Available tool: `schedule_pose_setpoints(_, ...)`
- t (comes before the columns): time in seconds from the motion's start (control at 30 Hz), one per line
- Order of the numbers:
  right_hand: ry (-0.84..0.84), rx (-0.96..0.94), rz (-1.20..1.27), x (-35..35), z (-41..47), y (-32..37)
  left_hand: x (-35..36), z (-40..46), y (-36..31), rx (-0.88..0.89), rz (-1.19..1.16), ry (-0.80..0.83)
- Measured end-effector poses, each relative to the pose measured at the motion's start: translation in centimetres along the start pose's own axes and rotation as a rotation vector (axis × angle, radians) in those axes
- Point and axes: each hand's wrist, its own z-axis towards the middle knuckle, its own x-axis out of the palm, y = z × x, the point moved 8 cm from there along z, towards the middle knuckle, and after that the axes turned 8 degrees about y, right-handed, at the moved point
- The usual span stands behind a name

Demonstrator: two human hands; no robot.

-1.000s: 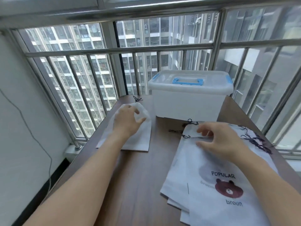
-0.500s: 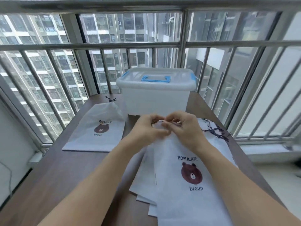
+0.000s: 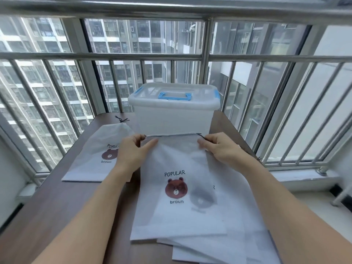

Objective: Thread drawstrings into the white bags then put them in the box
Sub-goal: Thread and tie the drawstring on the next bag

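My view looks down on a dark brown wood-grain counter (image 3: 57,216) that runs away from me to a metal window railing (image 3: 171,57). The railing has one thick horizontal bar with slim upright bars below it, and it wraps around the far end and both sides of the counter. Beyond the railing stand tall grey apartment buildings (image 3: 133,39) with rows of windows. Right of the counter, under the railing, runs a pale window ledge (image 3: 304,176). Left of the counter is a plain white wall (image 3: 9,178).
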Motion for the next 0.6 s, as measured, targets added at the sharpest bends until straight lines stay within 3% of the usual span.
schedule_pose_setpoints(0.1,-0.060,0.036,0.117,-0.8,-0.5,-0.7,-0.1,-0.3,-1.0,0.066,0.304,-0.012)
schedule_pose_setpoints(0.2,-0.072,0.032,0.413,-1.2,-0.7,-1.0,0.1,-0.6,-1.6,0.046,0.388,-0.022)
schedule_pose_setpoints(0.4,-0.214,0.085,1.046,-1.5,-0.7,-2.7,0.3,0.4,0.3,-0.213,-0.309,0.083)
schedule_pose_setpoints(0.6,-0.157,0.034,1.282,-1.4,-0.3,-3.4,-0.7,-0.2,0.0,-0.212,-0.828,0.028)
